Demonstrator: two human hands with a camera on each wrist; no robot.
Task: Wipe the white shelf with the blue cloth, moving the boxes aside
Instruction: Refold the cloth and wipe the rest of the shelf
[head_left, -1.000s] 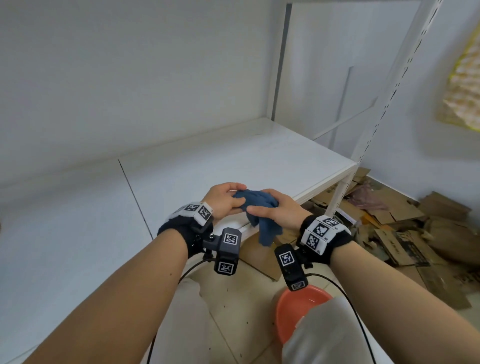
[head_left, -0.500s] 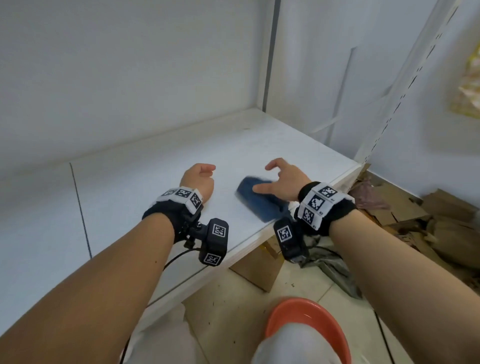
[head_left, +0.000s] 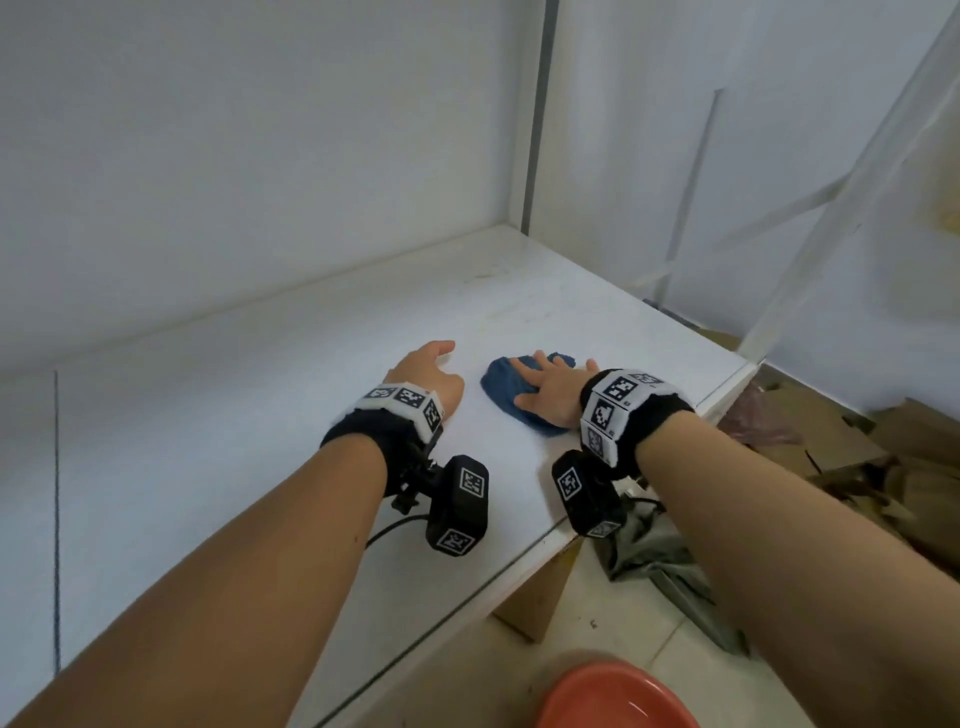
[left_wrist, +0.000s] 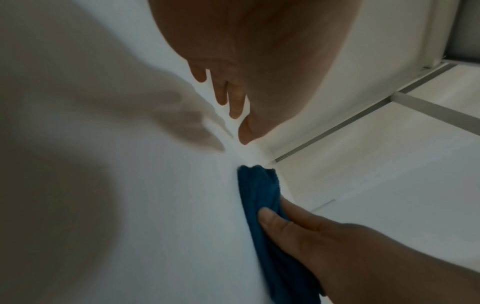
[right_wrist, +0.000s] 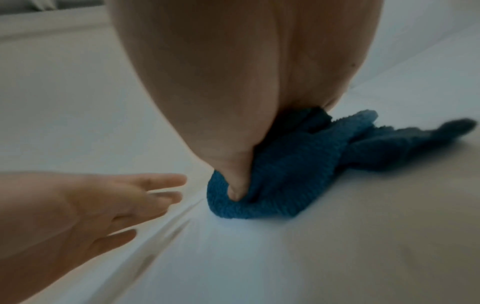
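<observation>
The right hand lies flat on the blue cloth and presses it onto the white shelf. Its fingers are straight and spread over the bunched cloth, and the thumb pushes into a fold of it. The cloth sits on the right part of the shelf, near the front edge. The left hand is just beside the cloth, apart from it, holding nothing; its fingers are loosely stretched and a little apart above the shelf.
</observation>
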